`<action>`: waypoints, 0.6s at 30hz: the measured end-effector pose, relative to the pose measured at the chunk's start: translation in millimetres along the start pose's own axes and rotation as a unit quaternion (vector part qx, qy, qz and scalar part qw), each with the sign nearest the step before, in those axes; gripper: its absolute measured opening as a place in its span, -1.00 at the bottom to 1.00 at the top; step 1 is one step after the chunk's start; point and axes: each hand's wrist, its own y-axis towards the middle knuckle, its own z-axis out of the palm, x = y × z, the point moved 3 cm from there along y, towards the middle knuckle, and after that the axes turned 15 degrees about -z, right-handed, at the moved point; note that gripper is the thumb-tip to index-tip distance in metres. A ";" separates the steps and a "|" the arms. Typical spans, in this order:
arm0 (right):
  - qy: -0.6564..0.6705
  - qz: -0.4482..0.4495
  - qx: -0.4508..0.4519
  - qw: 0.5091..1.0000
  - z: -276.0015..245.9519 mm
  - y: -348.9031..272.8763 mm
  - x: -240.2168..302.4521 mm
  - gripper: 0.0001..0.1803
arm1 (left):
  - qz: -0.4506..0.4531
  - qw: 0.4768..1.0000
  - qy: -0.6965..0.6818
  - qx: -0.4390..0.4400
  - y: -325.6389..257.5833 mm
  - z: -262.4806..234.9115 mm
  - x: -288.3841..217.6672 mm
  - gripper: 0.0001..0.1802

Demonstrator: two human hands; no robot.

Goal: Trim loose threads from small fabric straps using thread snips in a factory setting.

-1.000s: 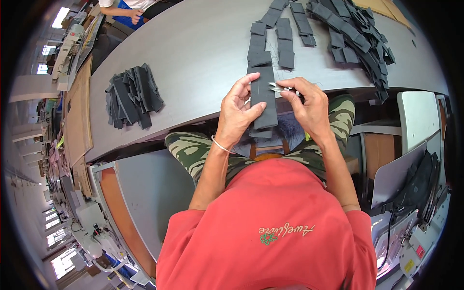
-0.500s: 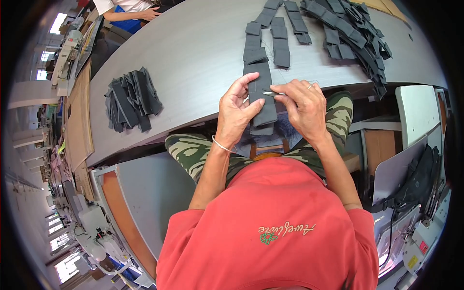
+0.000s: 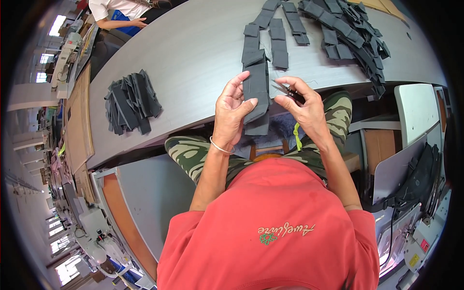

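Note:
My left hand (image 3: 231, 112) holds a dark grey fabric strip (image 3: 256, 92) upright over the front edge of the grey table (image 3: 193, 58); the strip is one of a chain of joined pieces running back across the table. My right hand (image 3: 303, 108) grips small metal thread snips (image 3: 286, 90), their tips right beside the strip's right edge. Below the hands are my camouflage trousers and red shirt.
A stack of dark fabric pieces (image 3: 129, 101) lies at the table's left. A larger heap of joined pieces (image 3: 348, 34) covers the far right. Another person (image 3: 123, 12) sits at the far left end. A white chair (image 3: 414, 113) and a black bag (image 3: 416, 179) stand to my right.
The chain of pieces has been drawn toward me, and my left hand now holds the strip higher. My right hand with the snips has shifted slightly right of the strip.

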 end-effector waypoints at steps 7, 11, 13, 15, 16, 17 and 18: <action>-0.054 -0.047 0.006 0.997 3.5 -1.4 -12.2 -0.87 | -0.013 0.999 -0.030 0.013 1.0 4.0 4.7 -0.15; -0.107 -0.010 -0.059 0.992 -11.3 -3.2 -26.9 -0.90 | -0.017 1.000 -0.021 0.010 1.5 0.9 7.3 -0.13; -0.066 0.024 -0.104 0.992 -25.9 -0.3 -36.6 -0.85 | -0.023 1.000 0.002 -0.003 0.9 0.1 5.8 -0.16; -0.071 0.056 -0.111 0.990 -36.8 2.3 -33.5 -0.82 | -0.023 1.000 0.020 0.001 2.3 -1.7 7.3 -0.21; -0.072 0.056 -0.112 0.990 -37.4 4.9 -30.8 -0.82 | -0.025 0.999 0.039 0.003 2.9 -2.2 9.1 -0.25; -0.105 0.001 -0.086 0.991 -34.2 9.5 -25.2 -0.83 | -0.025 0.999 0.039 0.005 3.3 -2.1 10.6 -0.25; -0.138 -0.052 -0.061 0.987 -30.3 13.0 -17.7 -0.83 | -0.018 0.998 0.052 0.011 3.6 -0.7 12.3 -0.33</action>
